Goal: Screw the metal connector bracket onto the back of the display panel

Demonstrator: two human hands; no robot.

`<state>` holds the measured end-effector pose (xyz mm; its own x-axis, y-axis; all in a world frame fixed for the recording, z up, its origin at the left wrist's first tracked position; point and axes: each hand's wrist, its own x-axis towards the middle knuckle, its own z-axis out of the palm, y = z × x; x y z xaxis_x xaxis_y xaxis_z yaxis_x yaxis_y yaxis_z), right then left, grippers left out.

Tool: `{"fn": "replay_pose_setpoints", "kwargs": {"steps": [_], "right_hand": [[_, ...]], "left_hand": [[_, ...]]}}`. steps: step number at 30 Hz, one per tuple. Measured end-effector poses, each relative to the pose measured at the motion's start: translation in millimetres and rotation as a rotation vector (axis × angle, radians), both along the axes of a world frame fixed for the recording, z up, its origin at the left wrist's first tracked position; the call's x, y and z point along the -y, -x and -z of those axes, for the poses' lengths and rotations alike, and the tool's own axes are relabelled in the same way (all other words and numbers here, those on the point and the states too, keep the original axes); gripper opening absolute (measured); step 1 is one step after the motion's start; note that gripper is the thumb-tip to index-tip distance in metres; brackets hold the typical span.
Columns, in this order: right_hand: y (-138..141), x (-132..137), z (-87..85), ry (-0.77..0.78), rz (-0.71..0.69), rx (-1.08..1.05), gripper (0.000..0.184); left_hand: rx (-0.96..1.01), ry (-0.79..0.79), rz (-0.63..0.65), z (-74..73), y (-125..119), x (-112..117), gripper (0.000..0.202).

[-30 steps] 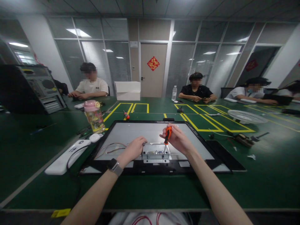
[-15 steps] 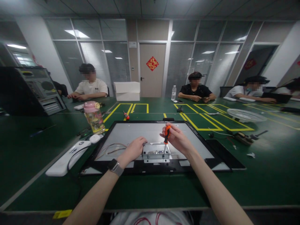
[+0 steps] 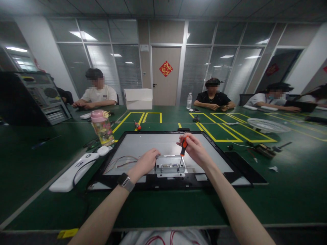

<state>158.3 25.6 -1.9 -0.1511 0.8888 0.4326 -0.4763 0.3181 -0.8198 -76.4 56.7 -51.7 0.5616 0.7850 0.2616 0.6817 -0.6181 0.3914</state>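
Note:
My right hand (image 3: 194, 148) is closed around the handle of an orange and black screwdriver (image 3: 183, 149). The tool stands nearly upright, its tip down at the right end of a silver metal bracket (image 3: 170, 160) with connector ports along its front. My left hand (image 3: 148, 161), a watch on its wrist, grips the bracket's left edge with bent fingers; the fingertips are partly hidden. The bracket sits near the front of a monitor panel (image 3: 135, 143), lying flat with its grey back up and a black frame around it. Thin cables (image 3: 125, 163) lie on the panel's left side.
Left of the panel are a white power strip (image 3: 74, 172) and a pink-lidded bottle (image 3: 102, 127). A black flat piece (image 3: 246, 168) adjoins its right side. Beyond lies a red-ended tool (image 3: 138, 126). A computer case (image 3: 33, 98) stands far left; several people sit across the table.
The screwdriver's handle has tilted slightly to the right, and my right hand's fingers have shifted their hold on it. My left hand has stayed at the bracket.

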Motion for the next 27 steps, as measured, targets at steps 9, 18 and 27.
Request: {"fn": "replay_pose_setpoints", "kwargs": {"steps": [9,18,27], "right_hand": [[-2.9,-4.8,5.4,0.055,0.001,-0.005,0.024],[-1.1,-0.7,1.2,0.051,0.049,-0.022,0.019],[1.8,0.3,2.7,0.034,0.013,0.004,0.022]], "left_hand": [[-0.002,0.004,-0.007,0.9,-0.1,-0.7,0.038],[-0.004,0.013,-0.011,-4.1,-1.6,2.4,0.038],[0.003,0.002,-0.011,1.4,-1.5,-1.2,0.038]]}}
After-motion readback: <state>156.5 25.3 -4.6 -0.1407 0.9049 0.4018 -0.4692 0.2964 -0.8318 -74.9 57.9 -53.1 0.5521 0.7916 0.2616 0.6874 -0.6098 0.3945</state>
